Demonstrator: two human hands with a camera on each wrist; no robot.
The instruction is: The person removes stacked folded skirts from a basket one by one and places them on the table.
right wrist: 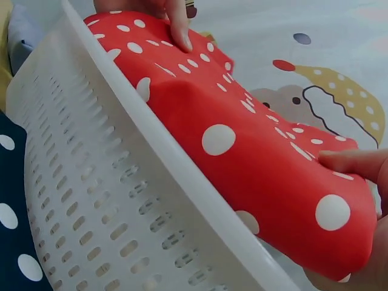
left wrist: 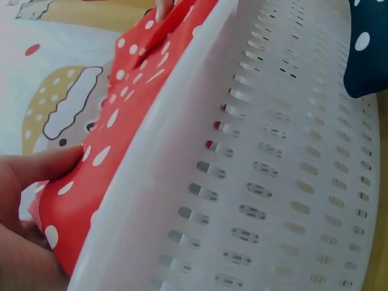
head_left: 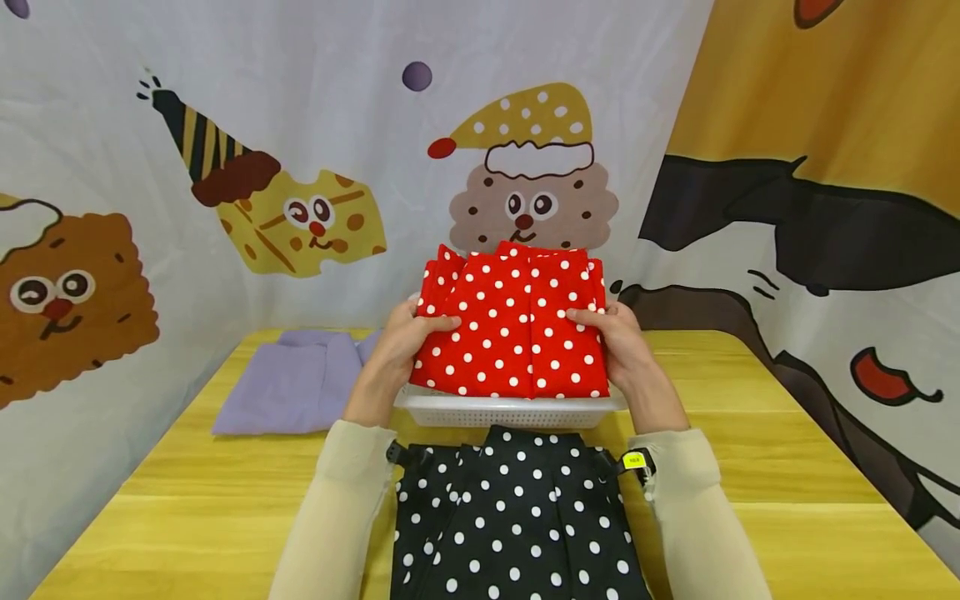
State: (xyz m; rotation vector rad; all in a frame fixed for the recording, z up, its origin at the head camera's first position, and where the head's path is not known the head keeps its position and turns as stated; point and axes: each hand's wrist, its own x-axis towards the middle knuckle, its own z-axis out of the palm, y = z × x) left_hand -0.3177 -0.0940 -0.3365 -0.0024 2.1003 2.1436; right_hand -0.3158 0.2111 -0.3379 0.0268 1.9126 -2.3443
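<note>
A folded red garment [head_left: 510, 325] with white polka dots is held up at the rim of a white perforated plastic basket [head_left: 506, 415]. My left hand [head_left: 405, 337] grips its left side, thumb across the front and fingers behind. On the opposite side my right hand [head_left: 622, 337] holds it the same way. Both thumbs press on the red fabric in the wrist views, where the garment [left wrist: 115, 133] lies beyond the basket wall [right wrist: 121, 182]. Part of the basket's inside is hidden behind the cloth.
Between my forearms, in front of the basket, lies a folded black garment [head_left: 517, 517] with white dots. A folded lilac garment [head_left: 285, 387] rests left of the basket on the yellow wooden table [head_left: 750, 467]. A printed cartoon curtain [head_left: 315, 83] hangs behind.
</note>
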